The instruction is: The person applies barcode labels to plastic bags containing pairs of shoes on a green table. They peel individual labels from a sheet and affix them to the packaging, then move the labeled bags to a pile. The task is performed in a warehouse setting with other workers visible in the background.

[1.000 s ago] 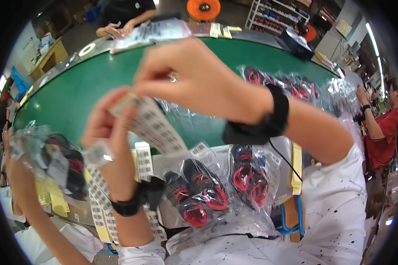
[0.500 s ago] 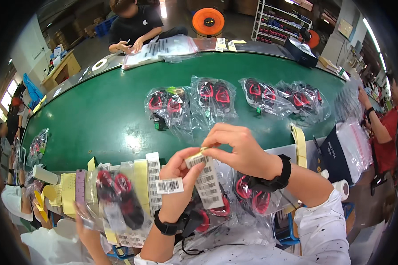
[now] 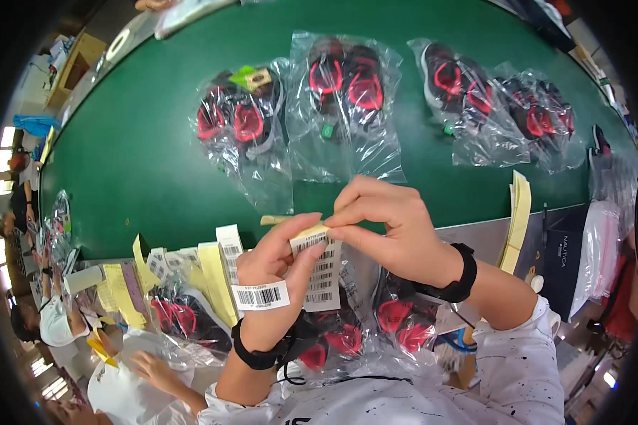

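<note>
My left hand (image 3: 268,258) pinches a strip of white barcode stickers (image 3: 325,283) with yellowish backing between thumb and fingers. A single barcode sticker (image 3: 261,296) clings to the same hand, near the base of the thumb. At the strip's upper edge, the thumb and fingertips of my right hand (image 3: 390,219) are pressed together on its corner; whether a sticker is being lifted there is too small to tell. Below the hands lie black and red shoes (image 3: 344,340) in clear plastic, partly covered by the strip, and another bagged pair (image 3: 407,326) to their right.
Bagged shoe pairs (image 3: 346,85) lie across the green table (image 3: 135,163). Yellow backing strips (image 3: 516,219) stand at the right, near a dark box (image 3: 563,262) with plastic bags. At left are more sticker sheets (image 3: 228,244), a bagged pair (image 3: 184,315) and a co-worker's hand (image 3: 156,372).
The view has tipped downward, so the far person and fan have left it. Both my hands keep their grip on the strip. The co-worker's hand at left has drawn away from the bagged shoes.
</note>
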`<action>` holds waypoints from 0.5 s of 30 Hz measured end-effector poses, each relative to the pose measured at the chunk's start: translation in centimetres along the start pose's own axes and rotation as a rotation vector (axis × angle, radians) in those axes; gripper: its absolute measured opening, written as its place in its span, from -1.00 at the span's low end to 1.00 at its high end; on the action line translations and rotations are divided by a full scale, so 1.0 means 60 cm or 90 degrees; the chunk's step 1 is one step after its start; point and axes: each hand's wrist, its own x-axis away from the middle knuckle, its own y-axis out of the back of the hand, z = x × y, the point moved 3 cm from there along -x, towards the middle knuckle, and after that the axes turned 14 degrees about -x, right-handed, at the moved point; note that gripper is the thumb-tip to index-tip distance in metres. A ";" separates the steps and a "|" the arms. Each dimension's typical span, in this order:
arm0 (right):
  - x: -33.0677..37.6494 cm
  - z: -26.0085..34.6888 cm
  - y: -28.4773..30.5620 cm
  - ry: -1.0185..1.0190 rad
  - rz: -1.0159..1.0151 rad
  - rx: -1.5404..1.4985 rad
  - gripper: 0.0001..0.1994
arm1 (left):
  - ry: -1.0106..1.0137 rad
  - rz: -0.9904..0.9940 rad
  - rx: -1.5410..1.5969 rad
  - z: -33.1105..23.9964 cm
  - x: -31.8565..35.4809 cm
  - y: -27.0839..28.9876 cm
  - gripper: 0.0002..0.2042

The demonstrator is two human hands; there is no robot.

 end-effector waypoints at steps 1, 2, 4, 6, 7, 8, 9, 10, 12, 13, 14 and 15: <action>-0.001 -0.004 0.002 -0.001 -0.011 0.011 -0.94 | 0.022 0.013 0.008 0.002 -0.007 -0.003 -0.71; -0.004 -0.007 0.002 -0.003 -0.021 0.021 -0.94 | 0.045 0.026 0.017 0.004 -0.014 -0.003 -0.71; -0.017 -0.001 -0.006 0.002 -0.017 0.066 -0.92 | 0.088 0.037 0.055 0.007 -0.016 0.004 -0.70; -0.026 0.002 -0.021 -0.008 -0.004 0.103 -0.91 | 0.091 0.017 0.137 0.015 -0.017 0.008 -0.70; -0.033 0.008 -0.026 -0.017 -0.003 0.120 -0.90 | 0.122 0.067 0.137 0.018 -0.015 0.019 -0.69; -0.043 0.012 -0.035 -0.018 0.007 0.133 -0.90 | 0.145 0.072 0.144 0.019 -0.013 0.029 -0.69; -0.050 0.016 -0.046 -0.042 0.025 0.139 -0.90 | 0.167 0.078 0.153 0.020 -0.009 0.040 -0.69; -0.064 0.018 -0.057 -0.074 0.047 0.117 -0.90 | 0.185 0.081 0.158 0.020 -0.007 0.056 -0.69; -0.089 0.025 -0.074 -0.139 0.089 0.076 -0.90 | 0.179 0.109 0.085 0.025 0.000 0.086 -0.69; -0.104 0.028 -0.078 -0.190 0.113 0.058 -0.90 | 0.156 0.106 0.081 0.025 0.001 0.099 -0.69; -0.117 0.035 -0.084 -0.209 0.124 0.039 -0.90 | 0.132 0.105 0.076 0.022 0.001 0.114 -0.69; -0.126 0.042 -0.092 -0.230 0.134 0.020 -0.89 | 0.114 0.097 0.066 0.015 0.002 0.129 -0.67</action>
